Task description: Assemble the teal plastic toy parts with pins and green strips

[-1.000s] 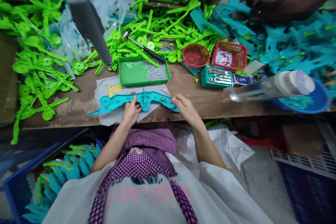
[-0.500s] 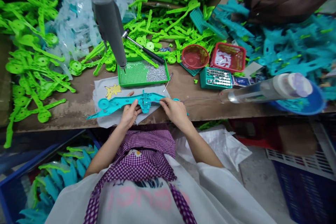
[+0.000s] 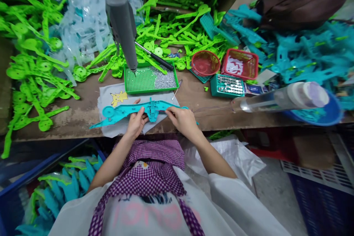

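Note:
A turquoise plastic toy bow half, with a round disc at its left end and a ribbed crosspiece in the middle, lies level over a grey cloth. My left hand grips it from below, just left of the crosspiece, thumb on top. Right of the crosspiece, the fingertips of my right hand are pinched together against the bow's inner side; whatever is between them is too small to make out. A thin thread runs across the table from near this hand towards the right.
A grey electric screwdriver hangs above a green tray with small screws. Beyond lie a black-handled hammer, red baskets and a teal box of metal discs. Green parts heap leftward; a bottle leans right.
My right hand has shifted slightly left along the bow, closer to the crosspiece. The bow has dipped a little, and the screwdriver appears further right. My left hand keeps its grip.

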`<act>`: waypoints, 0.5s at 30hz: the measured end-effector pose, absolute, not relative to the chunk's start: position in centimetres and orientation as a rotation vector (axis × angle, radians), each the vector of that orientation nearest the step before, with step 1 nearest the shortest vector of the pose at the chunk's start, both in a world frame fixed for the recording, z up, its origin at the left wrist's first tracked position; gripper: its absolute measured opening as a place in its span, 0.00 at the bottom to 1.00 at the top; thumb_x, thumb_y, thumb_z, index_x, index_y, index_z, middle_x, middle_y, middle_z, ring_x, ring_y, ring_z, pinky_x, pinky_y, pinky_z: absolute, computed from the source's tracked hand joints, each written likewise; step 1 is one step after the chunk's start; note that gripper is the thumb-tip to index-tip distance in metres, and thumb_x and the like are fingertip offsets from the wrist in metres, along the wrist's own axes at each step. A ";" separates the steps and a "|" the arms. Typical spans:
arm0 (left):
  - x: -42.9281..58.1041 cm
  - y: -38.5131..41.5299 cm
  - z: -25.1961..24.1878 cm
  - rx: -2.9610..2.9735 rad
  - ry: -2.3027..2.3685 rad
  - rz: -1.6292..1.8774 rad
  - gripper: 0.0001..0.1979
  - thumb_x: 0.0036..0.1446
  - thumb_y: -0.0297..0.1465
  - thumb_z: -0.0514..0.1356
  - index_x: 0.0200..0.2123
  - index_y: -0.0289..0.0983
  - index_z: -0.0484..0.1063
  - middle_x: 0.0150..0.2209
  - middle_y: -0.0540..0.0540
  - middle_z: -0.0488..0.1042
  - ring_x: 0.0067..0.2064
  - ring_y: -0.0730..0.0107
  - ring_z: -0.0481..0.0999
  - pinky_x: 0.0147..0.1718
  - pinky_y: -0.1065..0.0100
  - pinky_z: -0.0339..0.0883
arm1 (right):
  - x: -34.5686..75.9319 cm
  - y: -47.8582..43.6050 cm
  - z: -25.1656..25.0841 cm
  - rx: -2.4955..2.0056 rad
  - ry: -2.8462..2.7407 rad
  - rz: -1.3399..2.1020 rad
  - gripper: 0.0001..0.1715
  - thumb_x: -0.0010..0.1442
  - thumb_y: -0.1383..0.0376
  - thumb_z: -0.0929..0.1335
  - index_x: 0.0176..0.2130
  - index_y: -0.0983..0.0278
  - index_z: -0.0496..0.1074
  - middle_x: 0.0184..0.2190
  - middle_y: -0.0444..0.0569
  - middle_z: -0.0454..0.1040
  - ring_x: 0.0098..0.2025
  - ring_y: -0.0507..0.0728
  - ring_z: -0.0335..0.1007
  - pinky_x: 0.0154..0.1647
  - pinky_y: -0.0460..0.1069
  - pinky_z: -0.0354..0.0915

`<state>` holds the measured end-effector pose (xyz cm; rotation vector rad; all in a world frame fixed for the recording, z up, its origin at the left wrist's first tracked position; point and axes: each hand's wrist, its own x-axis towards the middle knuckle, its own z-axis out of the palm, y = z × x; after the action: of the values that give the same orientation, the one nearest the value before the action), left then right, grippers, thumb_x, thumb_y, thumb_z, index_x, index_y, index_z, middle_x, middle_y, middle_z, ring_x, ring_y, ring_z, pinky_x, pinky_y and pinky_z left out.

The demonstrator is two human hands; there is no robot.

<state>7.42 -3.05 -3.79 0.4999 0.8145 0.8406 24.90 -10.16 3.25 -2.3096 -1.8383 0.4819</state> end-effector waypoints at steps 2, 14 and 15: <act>7.5 -3.1 -3.7 0.500 0.818 0.844 0.35 0.54 0.35 0.69 0.62 0.46 0.59 0.41 0.46 0.80 0.37 0.66 0.81 0.40 0.61 0.77 | 24.8 -10.2 3.3 -2.297 -1.828 0.495 0.17 0.68 0.59 0.62 0.40 0.60 0.78 0.36 0.49 0.83 0.34 0.56 0.77 0.31 0.48 0.53; 7.6 -3.2 -4.1 0.559 0.830 0.913 0.37 0.49 0.35 0.73 0.61 0.43 0.63 0.40 0.46 0.80 0.39 0.66 0.80 0.41 0.63 0.75 | 25.0 -9.4 1.5 -2.345 -1.759 0.586 0.19 0.68 0.57 0.61 0.43 0.61 0.78 0.35 0.51 0.82 0.35 0.59 0.76 0.31 0.49 0.51; 7.6 -3.2 -4.1 0.566 0.832 0.915 0.38 0.48 0.35 0.73 0.61 0.43 0.63 0.41 0.46 0.80 0.40 0.65 0.80 0.41 0.63 0.75 | 25.0 -9.4 1.4 -2.351 -1.760 0.592 0.19 0.68 0.57 0.61 0.43 0.61 0.78 0.35 0.51 0.82 0.35 0.59 0.76 0.31 0.49 0.51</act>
<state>7.58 -3.18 -4.11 0.5657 0.8323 0.9148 25.00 -9.42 1.43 -2.3506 -1.7595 0.5925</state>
